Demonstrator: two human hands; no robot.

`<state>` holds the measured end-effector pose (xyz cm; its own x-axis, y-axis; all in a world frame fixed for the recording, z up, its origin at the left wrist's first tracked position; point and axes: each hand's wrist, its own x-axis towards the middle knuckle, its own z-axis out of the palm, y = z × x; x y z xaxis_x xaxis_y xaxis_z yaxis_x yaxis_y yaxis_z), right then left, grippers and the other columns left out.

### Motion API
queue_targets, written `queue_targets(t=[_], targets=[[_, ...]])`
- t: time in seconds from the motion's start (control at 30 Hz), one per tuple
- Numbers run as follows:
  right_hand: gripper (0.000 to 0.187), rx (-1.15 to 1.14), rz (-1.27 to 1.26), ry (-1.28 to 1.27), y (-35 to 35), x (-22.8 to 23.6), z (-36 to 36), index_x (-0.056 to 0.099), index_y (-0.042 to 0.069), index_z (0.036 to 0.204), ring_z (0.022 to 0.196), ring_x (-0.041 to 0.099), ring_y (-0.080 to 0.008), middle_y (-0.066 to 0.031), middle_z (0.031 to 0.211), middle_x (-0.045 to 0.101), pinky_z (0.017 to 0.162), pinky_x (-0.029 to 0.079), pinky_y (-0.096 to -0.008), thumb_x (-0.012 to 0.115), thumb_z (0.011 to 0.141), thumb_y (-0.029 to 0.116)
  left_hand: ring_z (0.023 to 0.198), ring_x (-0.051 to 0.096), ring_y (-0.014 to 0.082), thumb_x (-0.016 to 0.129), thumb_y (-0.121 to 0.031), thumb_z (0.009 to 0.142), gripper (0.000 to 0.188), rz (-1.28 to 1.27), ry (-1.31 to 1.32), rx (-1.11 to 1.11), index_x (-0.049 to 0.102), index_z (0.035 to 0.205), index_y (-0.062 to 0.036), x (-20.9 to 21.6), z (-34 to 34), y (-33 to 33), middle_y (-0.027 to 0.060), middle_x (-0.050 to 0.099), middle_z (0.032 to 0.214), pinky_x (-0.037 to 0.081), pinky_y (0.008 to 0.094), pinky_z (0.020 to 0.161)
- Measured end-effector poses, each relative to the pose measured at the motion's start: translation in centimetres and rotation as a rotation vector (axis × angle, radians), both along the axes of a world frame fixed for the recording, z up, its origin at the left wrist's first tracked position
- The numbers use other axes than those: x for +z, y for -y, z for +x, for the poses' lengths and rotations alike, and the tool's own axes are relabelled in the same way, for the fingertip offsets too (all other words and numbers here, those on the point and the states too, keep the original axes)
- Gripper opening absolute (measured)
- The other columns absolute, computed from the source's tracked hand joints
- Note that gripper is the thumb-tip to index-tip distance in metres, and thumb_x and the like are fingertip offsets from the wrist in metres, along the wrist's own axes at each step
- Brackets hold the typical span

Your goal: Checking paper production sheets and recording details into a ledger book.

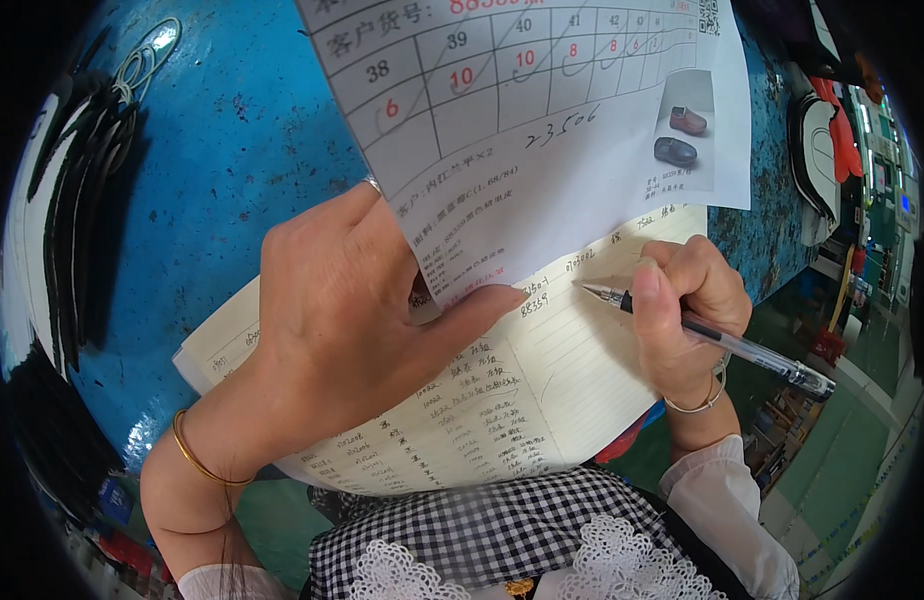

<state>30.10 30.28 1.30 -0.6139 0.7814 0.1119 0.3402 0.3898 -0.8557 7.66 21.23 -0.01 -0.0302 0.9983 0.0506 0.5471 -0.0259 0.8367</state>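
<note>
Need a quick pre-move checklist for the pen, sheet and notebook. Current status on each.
1. Pen gripped: ok, in the right hand, writing end toward the page.
2. Pen tip exposed: ok, no cap over it.
3. Tip touching paper: cannot tell, this angle doesn't settle it.
4. Sheet held: ok, by the left hand, thumb at its lower edge.
5. Notebook fully in sight: not ok, sheet and left hand hide part of it.
6. Writing room: ok, bare ruled space below the tip.
</note>
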Motion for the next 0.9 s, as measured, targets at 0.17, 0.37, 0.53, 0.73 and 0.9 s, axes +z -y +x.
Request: queue_targets(t=[0.17, 0.37, 0.53, 0.73, 0.9], targets=[[0.026, 0.000, -0.016, -0.023, 0.10, 0.00, -0.07, 0.049, 0.008, 0.065, 0.046, 0.048, -0.0072, -0.0004, 0.057, 0.053, 0.044, 0.036, -0.0220, 0.070, 0.077, -0.001, 0.072, 0.071, 0.0230, 0.085, -0.008, 0.067, 0.044, -0.024, -0.005, -0.003, 0.060, 0.100, 0.0063, 0.03, 0.05, 0.17, 0.0152, 0.070, 0.085, 0.058, 0.0294, 0.065], [0.027, 0.000, -0.006, -0.001, 0.05, 0.11, -0.18, 0.049, 0.008, 0.064, 0.046, 0.048, -0.0082, -0.0007, 0.057, 0.052, 0.043, 0.035, -0.0230, 0.071, 0.077, -0.002, 0.069, 0.071, 0.0222, 0.085, -0.008, 0.066, 0.043, -0.007, 0.000, 0.011, 0.061, 0.099, 0.0061, 0.29, 0.16, -0.08, 0.0146, 0.070, 0.083, 0.058, 0.0281, 0.065], [0.028, 0.055, 0.034, 0.020, -0.09, 0.15, -0.47, 0.048, 0.008, 0.063, 0.044, 0.046, -0.0088, -0.0004, 0.056, 0.051, 0.042, 0.033, -0.0244, 0.071, 0.077, 0.000, 0.069, 0.070, 0.0212, 0.085, -0.009, 0.066, 0.042, -0.025, 0.009, 0.012, 0.062, 0.098, 0.0058, -0.03, 0.24, -0.01, 0.0141, 0.070, 0.083, 0.057, 0.0279, 0.064], [0.029, 0.057, 0.035, 0.029, -0.08, 0.20, -0.49, 0.048, 0.008, 0.062, 0.044, 0.045, -0.0085, -0.0005, 0.056, 0.050, 0.042, 0.033, -0.0247, 0.071, 0.077, 0.000, 0.070, 0.070, 0.0199, 0.086, -0.009, 0.066, 0.042, 0.011, 0.000, 0.016, 0.062, 0.098, 0.0051, 0.05, 0.31, 0.04, 0.0134, 0.070, 0.083, 0.057, 0.0275, 0.064], [0.031, 0.008, 0.013, 0.021, -0.03, 0.08, -0.49, 0.046, 0.008, 0.061, 0.044, 0.043, -0.0082, -0.0002, 0.056, 0.048, 0.041, 0.032, -0.0246, 0.071, 0.077, 0.000, 0.071, 0.070, 0.0198, 0.086, -0.010, 0.065, 0.044, 0.041, -0.026, 0.033, 0.062, 0.098, 0.0045, 0.05, 0.44, 0.07, 0.0120, 0.070, 0.085, 0.057, 0.0272, 0.065]])
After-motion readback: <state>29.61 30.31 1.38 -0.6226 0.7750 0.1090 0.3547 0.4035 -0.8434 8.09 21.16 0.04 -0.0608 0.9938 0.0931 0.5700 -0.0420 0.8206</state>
